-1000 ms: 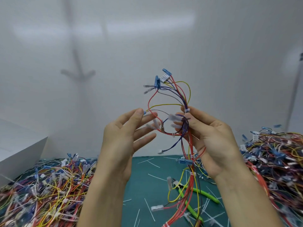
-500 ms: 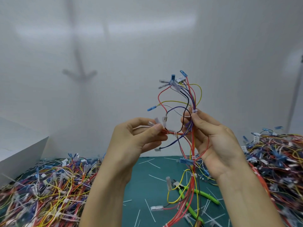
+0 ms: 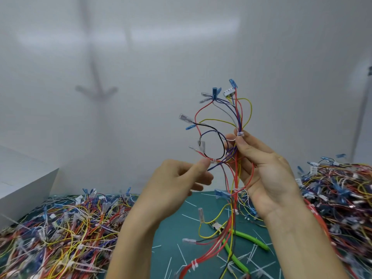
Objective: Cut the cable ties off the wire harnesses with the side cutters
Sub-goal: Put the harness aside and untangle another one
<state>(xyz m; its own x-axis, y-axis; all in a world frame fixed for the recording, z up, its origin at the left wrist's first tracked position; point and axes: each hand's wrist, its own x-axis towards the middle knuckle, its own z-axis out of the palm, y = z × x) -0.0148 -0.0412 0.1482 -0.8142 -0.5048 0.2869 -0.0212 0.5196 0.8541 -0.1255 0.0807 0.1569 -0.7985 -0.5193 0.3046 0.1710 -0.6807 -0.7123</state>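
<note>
I hold one wire harness (image 3: 231, 125) of red, yellow, blue and black wires upright in front of me. My right hand (image 3: 261, 170) grips its bundle just below a white cable tie (image 3: 240, 134). My left hand (image 3: 181, 178) pinches a side branch at a second white cable tie (image 3: 213, 160) between thumb and forefinger. The harness hangs down to the mat, with another white tie (image 3: 193, 264) near its lower end. The side cutters (image 3: 241, 242), with green handles, lie on the green mat (image 3: 173, 224) under the hanging wires, in neither hand.
A big heap of harnesses (image 3: 60, 234) covers the mat at the left, another heap (image 3: 338, 198) at the right. Cut white tie offcuts (image 3: 181, 252) litter the mat. A white box (image 3: 22, 178) stands at the far left. A white wall is behind.
My left hand went from open beside the harness to pinching the side branch, then drew it down and left. My right hand kept its grip and the harness shifted slightly right.
</note>
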